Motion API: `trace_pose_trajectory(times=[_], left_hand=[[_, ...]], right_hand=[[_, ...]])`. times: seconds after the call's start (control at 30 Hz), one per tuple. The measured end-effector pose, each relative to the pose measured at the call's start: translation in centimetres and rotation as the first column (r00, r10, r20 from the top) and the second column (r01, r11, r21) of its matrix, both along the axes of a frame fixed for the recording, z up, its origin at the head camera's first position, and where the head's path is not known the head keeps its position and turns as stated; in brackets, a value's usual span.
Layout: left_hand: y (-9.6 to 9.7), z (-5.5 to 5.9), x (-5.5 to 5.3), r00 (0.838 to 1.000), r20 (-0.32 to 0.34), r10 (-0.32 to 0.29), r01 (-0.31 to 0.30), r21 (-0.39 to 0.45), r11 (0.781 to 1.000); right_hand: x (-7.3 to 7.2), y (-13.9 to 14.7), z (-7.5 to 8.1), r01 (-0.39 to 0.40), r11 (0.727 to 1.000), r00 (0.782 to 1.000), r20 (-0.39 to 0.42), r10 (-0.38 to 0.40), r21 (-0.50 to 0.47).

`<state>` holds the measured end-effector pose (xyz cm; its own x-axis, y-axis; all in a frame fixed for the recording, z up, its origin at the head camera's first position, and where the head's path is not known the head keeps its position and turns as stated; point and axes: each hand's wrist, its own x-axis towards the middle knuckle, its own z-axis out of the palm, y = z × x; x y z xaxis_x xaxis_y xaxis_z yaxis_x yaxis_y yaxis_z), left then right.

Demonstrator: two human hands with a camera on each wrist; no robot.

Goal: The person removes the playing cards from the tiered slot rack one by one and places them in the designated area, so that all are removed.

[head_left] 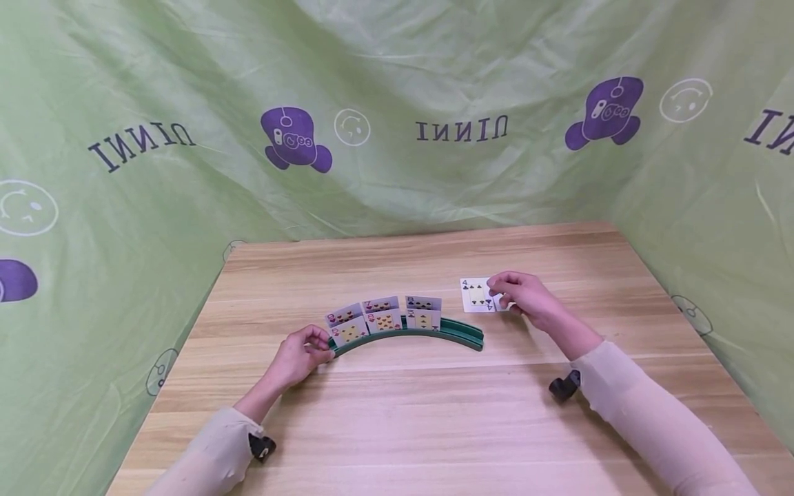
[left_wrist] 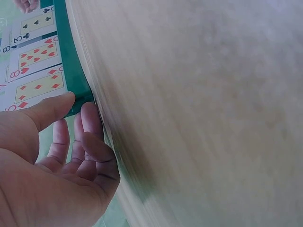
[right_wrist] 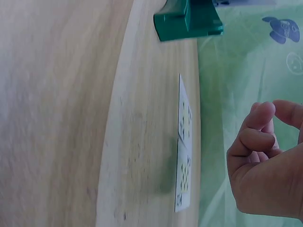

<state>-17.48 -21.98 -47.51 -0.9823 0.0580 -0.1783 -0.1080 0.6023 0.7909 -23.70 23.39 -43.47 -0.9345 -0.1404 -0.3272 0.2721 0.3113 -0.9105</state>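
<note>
Where the pale, straight-grained wooden tabletop (head_left: 397, 420) meets its surroundings, a light-green, wrinkled fabric backdrop (head_left: 397, 193) rises behind it and along both sides. Purple hatted figures (head_left: 294, 138), white outlined smiling faces (head_left: 352, 127) and mirror-reversed purple lettering (head_left: 462, 129) are printed across the cloth. Near the middle of the table lies a curved, dark-green, glossy card holder (head_left: 462, 336), bowed toward the far side. White, rectangular playing cards stand in it, leaning back in two rows: in front, from the left, a five of diamonds (head_left: 349, 334), an eight of hearts (head_left: 384, 321) and a three of clubs (head_left: 424, 319), with the tops of a back row (head_left: 380, 304) showing behind them. The person's left hand (head_left: 296, 356) pinches the holder's left end between thumb and fingers. Beyond its right end, a four of clubs (head_left: 476, 295) lies flat on the wood beside another card (right_wrist: 183, 179), too slanted to read. The right hand (head_left: 527, 300) hovers over this pair, holding nothing, its fingers loosely bent and the gap between thumb and fingertips narrow. Pale sleeves (head_left: 645, 406) cover both forearms.
</note>
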Motion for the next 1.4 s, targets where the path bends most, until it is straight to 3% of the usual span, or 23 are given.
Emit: trace_pose_trajectory(times=[0.8,1.03,1.4], left_hand=[[-0.1,-0.1,0.1,1.000,0.011,0.004,-0.004,0.012,1.000],[-0.1,-0.1,0.0,1.000,0.007,0.002,-0.002,0.011,1.000],[-0.1,-0.2,0.2,1.000,0.000,0.003,-0.003,0.018,1.000]], right_hand=[[2.4,-3.9,0.2,-0.130,0.987,0.990,-0.059,0.125,-0.096],[2.9,-4.8,0.3,-0.177,0.981,0.982,-0.078,0.171,-0.083],[3.2,-6.2,0.1,-0.190,0.980,0.976,-0.121,0.181,-0.064]])
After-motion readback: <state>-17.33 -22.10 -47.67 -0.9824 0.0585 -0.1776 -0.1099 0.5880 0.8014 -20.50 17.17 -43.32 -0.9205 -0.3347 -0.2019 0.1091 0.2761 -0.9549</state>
